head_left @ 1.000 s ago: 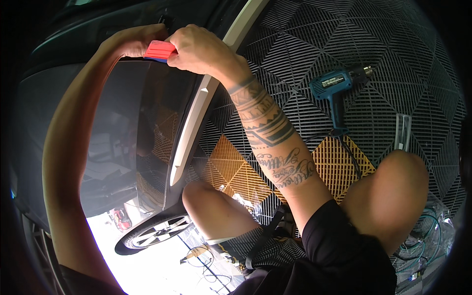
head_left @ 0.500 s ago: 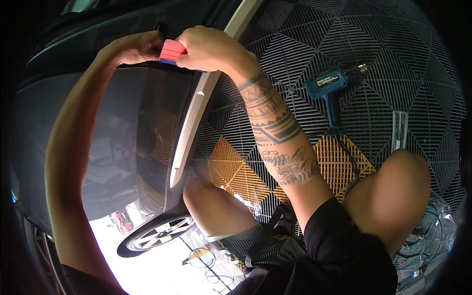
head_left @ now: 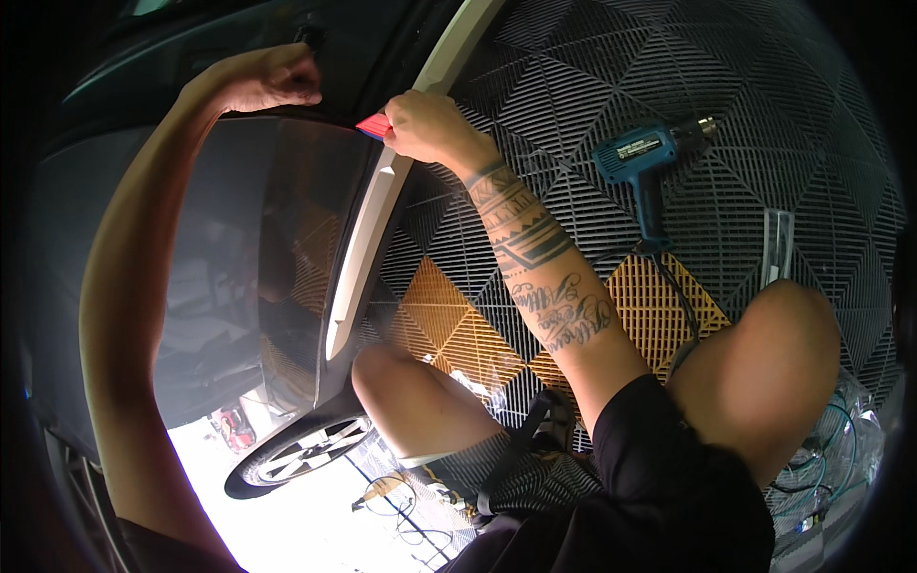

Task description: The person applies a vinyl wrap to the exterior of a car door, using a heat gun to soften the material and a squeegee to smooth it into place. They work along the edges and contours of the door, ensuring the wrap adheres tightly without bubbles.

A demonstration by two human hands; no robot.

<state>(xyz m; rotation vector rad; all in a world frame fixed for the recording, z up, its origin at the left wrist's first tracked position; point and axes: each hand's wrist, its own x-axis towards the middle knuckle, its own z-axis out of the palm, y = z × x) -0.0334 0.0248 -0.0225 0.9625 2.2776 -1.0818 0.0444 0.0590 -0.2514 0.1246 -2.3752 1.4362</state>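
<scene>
My left hand (head_left: pixel 272 79) is closed over the dark grey car panel (head_left: pixel 172 248), close to a small black piece (head_left: pixel 310 36). What its curled fingers hold, if anything, is hidden. Between the fingers of my right hand (head_left: pixel 427 127) is a red and blue squeegee (head_left: pixel 373 125). Its blade points left toward the panel's edge. Right beside that hand runs a pale strip (head_left: pixel 363 244) along the car's lower edge.
A blue heat gun (head_left: pixel 635 158) lies on the black and yellow grid floor (head_left: pixel 449 320), its cord trailing toward my knee. Near my right knee lies a clear plastic strip (head_left: pixel 778 244). Green cables (head_left: pixel 826 458) sit at lower right, a car wheel (head_left: pixel 301 456) at lower left.
My right hand has moved right and down with the squeegee, away from my left hand, to the panel's edge. My left hand has risen slightly. The two hands are now apart.
</scene>
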